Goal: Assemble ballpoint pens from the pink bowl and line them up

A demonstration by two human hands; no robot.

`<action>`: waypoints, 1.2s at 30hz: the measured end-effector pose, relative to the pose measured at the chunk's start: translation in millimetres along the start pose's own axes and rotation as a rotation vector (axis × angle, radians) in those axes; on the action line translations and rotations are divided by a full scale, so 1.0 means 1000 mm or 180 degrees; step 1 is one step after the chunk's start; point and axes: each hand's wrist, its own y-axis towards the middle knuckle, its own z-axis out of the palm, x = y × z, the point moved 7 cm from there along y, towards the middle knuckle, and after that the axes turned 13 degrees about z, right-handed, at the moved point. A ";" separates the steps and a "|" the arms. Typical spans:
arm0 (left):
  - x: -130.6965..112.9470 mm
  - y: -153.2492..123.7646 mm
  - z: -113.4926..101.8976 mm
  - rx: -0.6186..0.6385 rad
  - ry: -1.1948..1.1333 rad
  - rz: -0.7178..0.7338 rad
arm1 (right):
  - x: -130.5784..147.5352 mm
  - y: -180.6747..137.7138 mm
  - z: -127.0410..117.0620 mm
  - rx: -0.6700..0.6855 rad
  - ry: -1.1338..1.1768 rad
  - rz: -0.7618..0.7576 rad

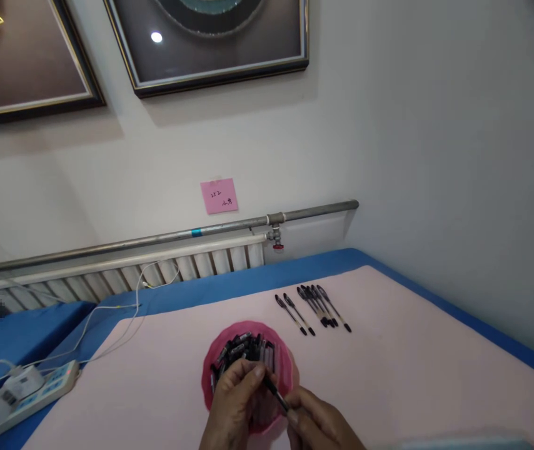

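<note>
A red bowl (pixel 211 362) full of black pens and pen parts sits on the pink mat near the bottom centre. My left hand (pixel 232 406) hovers over the bowl's front, fingers curled round the upper end of a black pen (pixel 275 394). My right hand (pixel 318 422) is just to the right, fingers pinched on the pen's lower end. Both hands grip the same pen above the bowl's rim. Several assembled black pens (pixel 314 307) lie in a row on the mat beyond the bowl.
The pink mat (pixel 412 362) covers a blue table (pixel 248 284) set against a white wall with a radiator and pipe. A white power strip (pixel 23 390) with cables lies at the left edge. A pink sticky note (pixel 219 195) hangs on the wall.
</note>
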 end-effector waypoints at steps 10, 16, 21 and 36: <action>-0.076 0.022 -0.069 -0.0680 0.1758 0.1193 | 0.010 -0.004 -0.029 -0.0342 0.0762 0.0367; -0.080 0.027 -0.063 -0.0064 0.4556 0.1717 | 0.014 -0.007 -0.031 -0.0338 0.0693 0.0370; -0.063 0.026 -0.049 0.0070 0.5839 0.1593 | 0.011 -0.004 -0.030 -0.0198 0.0592 0.0284; -0.071 0.024 -0.051 -0.0343 0.3933 0.1405 | 0.010 -0.001 -0.028 -0.0287 0.0273 0.0030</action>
